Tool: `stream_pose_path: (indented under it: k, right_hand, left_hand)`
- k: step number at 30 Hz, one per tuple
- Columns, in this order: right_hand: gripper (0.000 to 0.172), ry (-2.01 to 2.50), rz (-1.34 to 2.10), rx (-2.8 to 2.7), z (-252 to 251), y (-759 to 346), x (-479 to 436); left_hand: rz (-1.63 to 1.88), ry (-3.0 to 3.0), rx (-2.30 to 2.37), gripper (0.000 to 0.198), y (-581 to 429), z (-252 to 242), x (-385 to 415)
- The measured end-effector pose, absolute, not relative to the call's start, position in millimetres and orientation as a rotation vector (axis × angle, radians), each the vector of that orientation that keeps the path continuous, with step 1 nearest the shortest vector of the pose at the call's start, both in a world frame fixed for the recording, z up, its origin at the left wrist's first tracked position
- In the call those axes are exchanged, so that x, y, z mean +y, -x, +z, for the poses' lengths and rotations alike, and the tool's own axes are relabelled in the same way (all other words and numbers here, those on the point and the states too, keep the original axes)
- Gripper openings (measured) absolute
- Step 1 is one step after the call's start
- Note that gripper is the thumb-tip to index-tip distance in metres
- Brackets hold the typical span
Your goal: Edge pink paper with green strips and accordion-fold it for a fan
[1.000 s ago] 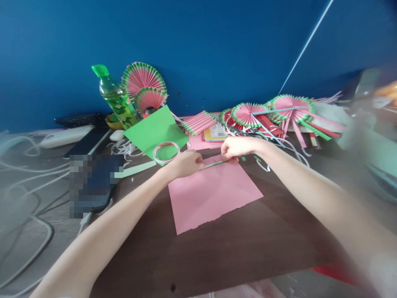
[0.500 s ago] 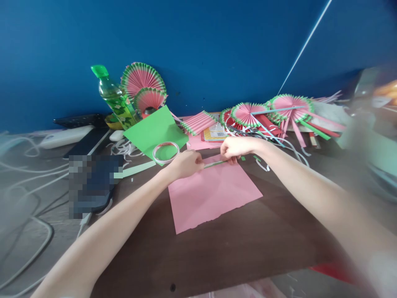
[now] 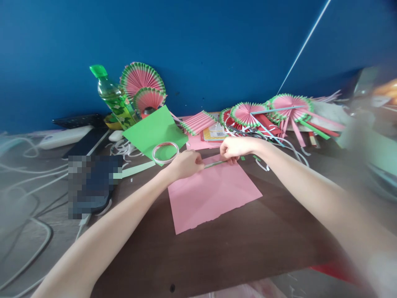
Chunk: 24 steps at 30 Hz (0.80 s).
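Note:
A pink paper sheet lies flat on the dark wooden table. Along its far edge runs a thin green strip. My left hand pinches the strip's left end with closed fingers. My right hand pinches its right end, fingers curled. A clear tape roll lies just left of my left hand on a green paper sheet.
Folded pink-and-green paper fans lean on the blue wall; more fans and paper strips pile up at the back right. A green bottle, a blurred-out dark object and white cables occupy the left side.

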State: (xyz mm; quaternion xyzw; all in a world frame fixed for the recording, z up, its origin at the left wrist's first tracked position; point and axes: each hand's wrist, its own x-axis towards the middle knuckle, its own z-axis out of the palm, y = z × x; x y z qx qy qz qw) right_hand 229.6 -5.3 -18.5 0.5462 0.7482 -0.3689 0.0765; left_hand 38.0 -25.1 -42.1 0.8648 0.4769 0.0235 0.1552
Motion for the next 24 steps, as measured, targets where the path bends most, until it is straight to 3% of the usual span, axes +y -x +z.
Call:
stream_pose_path:
  k: [24]
  right_hand:
    - [0.015, -1.666, -1.046, 2.237, -18.8, -230.2, -5.9]
  left_hand:
    - [0.032, -2.384, 1.369, 0.011, -29.7, -41.7, -19.3]
